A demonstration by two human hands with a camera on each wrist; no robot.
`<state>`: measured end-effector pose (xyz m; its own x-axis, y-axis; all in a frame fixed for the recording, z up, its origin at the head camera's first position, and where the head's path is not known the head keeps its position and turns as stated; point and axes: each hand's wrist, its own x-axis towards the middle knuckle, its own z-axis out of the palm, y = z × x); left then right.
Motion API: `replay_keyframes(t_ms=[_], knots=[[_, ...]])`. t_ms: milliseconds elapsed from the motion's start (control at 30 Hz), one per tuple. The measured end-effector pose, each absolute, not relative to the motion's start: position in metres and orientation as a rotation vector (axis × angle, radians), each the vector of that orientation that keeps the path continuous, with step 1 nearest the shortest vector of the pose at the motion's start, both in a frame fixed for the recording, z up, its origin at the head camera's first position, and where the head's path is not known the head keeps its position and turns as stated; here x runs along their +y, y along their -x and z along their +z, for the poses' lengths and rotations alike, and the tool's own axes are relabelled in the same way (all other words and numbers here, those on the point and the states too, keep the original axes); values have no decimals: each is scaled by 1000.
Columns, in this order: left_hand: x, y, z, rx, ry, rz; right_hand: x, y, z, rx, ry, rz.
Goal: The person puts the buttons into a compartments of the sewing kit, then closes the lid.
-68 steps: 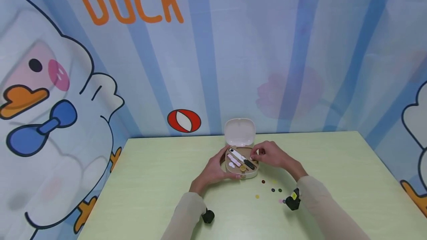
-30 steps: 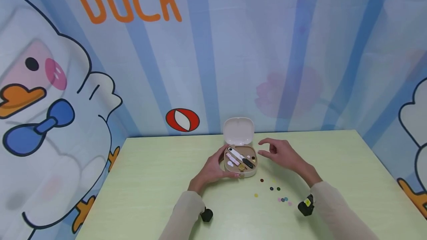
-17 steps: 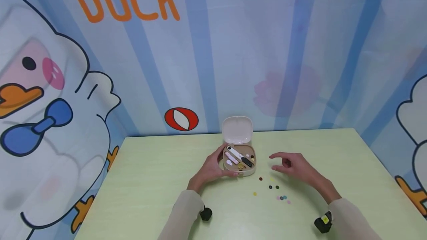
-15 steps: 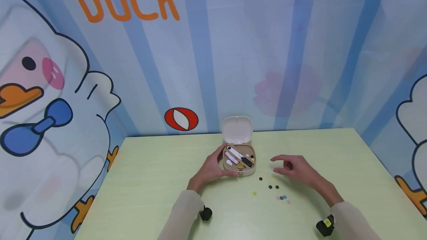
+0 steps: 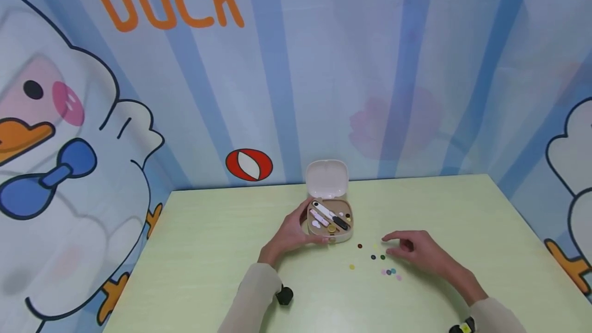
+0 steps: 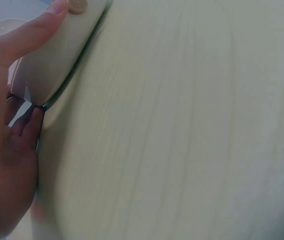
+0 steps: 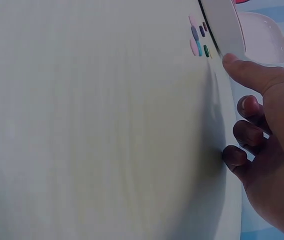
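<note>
My left hand (image 5: 290, 231) grips the left side of a small cream box (image 5: 343, 237), its thumb along the front near a round clasp (image 6: 77, 5). The box's lid (image 5: 327, 179) stands raised. Inside lie a white-and-black tool (image 5: 329, 215), a pink stick (image 5: 318, 217), a gold round piece (image 5: 331, 228), white pieces (image 5: 316, 224) and small dots at the right. My right hand (image 5: 427, 255) hovers right of several small coloured discs (image 5: 383, 257), thumb and forefinger apart with nothing visible between them. In the right wrist view its other fingers (image 7: 248, 134) are loosely bent.
A yellow disc (image 5: 352, 266) and a dark red disc (image 5: 359, 246) lie on the pale table (image 5: 222, 251) in front of the box. Behind the table's back edge hangs a blue striped cloth (image 5: 319, 66) with a printed duck.
My right hand has left the box's right side, moving right and toward the table's front, close to the discs. My left hand still grips the box. The head view has shifted slightly.
</note>
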<state>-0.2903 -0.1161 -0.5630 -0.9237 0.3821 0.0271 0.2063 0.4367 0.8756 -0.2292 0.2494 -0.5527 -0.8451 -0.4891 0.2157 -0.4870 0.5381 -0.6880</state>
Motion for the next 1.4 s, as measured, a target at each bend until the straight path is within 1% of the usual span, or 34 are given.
replay_keyframes(t_ms=[200, 600, 833, 1033, 1400], knots=[[-117, 292, -564, 2514, -519, 1489, 247, 224, -558, 2692, 925, -1257], [-116, 292, -568, 2509, -517, 1500, 241, 220, -555, 2644, 996, -1236], [-115, 292, -566, 2512, -545, 1517, 238, 222, -551, 2642, 928, -1195], [-116, 292, -565, 2511, -546, 1505, 236, 223, -544, 2634, 922, -1175], [-116, 291, -566, 2510, -536, 1506, 236, 236, -531, 2646, 920, -1100]])
